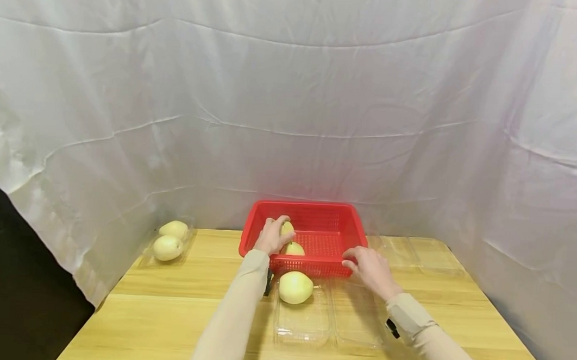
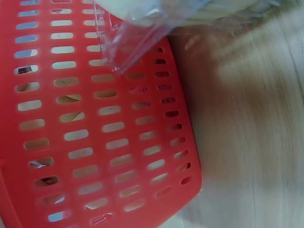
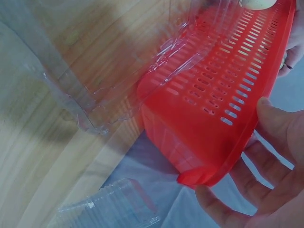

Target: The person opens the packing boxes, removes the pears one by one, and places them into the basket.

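Observation:
A red plastic basket (image 1: 308, 266) with slotted walls stands at the back of the table. My left hand (image 1: 272, 237) reaches over its front left part, fingers curled round a yellow-green pear (image 1: 287, 228). Another pear (image 1: 294, 249) lies below that hand inside the basket. My right hand (image 1: 369, 268) holds the rim near the front right corner; in the right wrist view its thumb (image 3: 267, 107) touches the rim. Before the basket, one pear (image 1: 295, 287) sits at the back of a clear plastic clamshell box (image 1: 305, 322). The left fingers are hidden in the left wrist view.
The box's clear lid half (image 1: 357, 319) lies open to its right. At the far left, two pears (image 1: 168, 247) sit in another clear box (image 1: 184, 253). More clear containers (image 1: 419, 254) lie at the back right. A pale curtain (image 1: 321, 111) hangs behind the table.

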The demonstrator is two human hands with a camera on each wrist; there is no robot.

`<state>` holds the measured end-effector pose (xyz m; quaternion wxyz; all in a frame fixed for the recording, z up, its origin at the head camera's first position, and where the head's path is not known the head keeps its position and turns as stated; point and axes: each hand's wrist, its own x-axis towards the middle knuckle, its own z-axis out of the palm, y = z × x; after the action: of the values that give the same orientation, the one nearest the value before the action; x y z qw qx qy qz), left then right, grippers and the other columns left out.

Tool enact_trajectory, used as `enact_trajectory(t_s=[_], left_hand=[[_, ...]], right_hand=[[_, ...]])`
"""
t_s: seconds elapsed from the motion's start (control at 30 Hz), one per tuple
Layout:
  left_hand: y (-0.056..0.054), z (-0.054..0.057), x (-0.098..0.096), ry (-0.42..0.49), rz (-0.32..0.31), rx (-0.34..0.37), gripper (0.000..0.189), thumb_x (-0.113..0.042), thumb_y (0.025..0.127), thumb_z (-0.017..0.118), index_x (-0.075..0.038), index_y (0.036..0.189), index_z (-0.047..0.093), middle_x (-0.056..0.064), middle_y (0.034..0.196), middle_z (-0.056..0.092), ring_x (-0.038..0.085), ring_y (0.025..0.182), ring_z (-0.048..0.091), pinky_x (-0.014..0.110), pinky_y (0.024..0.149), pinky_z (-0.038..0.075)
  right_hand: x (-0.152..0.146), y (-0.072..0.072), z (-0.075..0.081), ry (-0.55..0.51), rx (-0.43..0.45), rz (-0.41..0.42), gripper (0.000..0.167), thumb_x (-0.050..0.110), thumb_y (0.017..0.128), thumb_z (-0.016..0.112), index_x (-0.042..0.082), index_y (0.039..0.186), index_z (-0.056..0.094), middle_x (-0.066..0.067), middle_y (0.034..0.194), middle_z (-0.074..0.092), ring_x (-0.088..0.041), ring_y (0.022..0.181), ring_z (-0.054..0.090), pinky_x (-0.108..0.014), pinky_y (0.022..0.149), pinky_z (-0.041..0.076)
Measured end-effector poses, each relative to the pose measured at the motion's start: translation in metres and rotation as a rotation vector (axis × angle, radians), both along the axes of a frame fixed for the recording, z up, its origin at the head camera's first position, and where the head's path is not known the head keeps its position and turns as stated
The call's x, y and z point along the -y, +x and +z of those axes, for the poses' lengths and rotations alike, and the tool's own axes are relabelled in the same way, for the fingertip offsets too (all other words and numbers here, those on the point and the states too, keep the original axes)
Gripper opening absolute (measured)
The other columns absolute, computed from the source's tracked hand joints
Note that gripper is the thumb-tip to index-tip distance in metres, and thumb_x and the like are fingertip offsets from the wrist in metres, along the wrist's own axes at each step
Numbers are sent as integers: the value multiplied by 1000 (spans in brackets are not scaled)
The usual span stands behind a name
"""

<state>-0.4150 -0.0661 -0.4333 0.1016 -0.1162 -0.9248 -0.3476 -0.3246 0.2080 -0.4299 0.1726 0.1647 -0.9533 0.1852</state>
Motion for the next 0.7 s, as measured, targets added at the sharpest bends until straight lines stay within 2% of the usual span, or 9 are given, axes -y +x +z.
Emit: enact_trajectory(t_s=[0.13,0.23,0.33,0.47,0.57,0.7], left_hand=[[-2,0,1,-21,33,52,54,-25,82,70,-21,134,56,18,124,49,33,89,59,43,78,52],[-5,-1,1,-71,31,86,48,-20,83,69,-19,130,60,16,121,53,29,91,57,39,77,51],[-4,0,-2,-166,13,87,43,-14,85,66,-16,128,62,16,121,58,30,99,58,43,82,52],[-1,2,-5,-290,13,77,45,-12,87,63,-18,132,61,14,126,61,31,113,59,48,90,50],[-1,1,-7,-328,28,78,48,-12,87,65,-21,134,60,14,126,62,32,112,60,51,88,51],[-2,-2,-10,-357,58,62,49,-13,84,68,-21,132,61,15,118,63,34,104,63,54,83,52]], right_hand=[[1,-1,2,15,23,8,18,23,86,75,13,102,75,-4,101,73,-27,96,68,-51,76,53],[2,-1,3,14,25,1,17,23,86,74,14,101,75,-4,101,73,-27,95,68,-51,75,53],[1,0,3,11,23,-4,18,23,86,75,14,101,75,-4,101,73,-27,95,68,-50,74,53],[1,0,3,14,24,-4,19,22,86,74,12,102,75,-4,101,73,-27,95,68,-50,75,53],[0,0,3,16,21,-4,19,22,86,74,12,103,75,-4,101,73,-27,95,68,-50,75,53],[-1,1,2,12,15,-6,18,23,86,74,13,102,75,-4,101,73,-27,95,69,-50,75,54]])
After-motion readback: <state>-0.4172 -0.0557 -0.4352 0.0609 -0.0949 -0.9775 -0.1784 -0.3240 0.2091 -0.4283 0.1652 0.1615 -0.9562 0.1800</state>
